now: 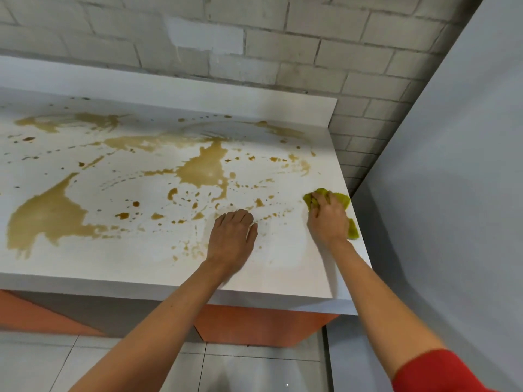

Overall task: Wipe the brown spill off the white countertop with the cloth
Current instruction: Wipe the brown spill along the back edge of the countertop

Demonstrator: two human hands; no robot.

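Observation:
A brown spill [201,169] spreads in pools, streaks and drops over most of the white countertop [285,264]; a large pool lies at the left [45,219]. My right hand [327,219] grips a yellow-green cloth [341,199] and presses it on the countertop near the right edge. My left hand [233,237] rests on the countertop near the front, its fingers curled under and holding nothing. The patch around and in front of both hands shows only faint smears.
A white raised ledge [169,86] runs along the back under a grey brick wall [283,46]. A plain grey wall [452,193] stands close to the countertop's right edge. Orange cabinet fronts [263,326] and grey floor tiles [254,372] lie below.

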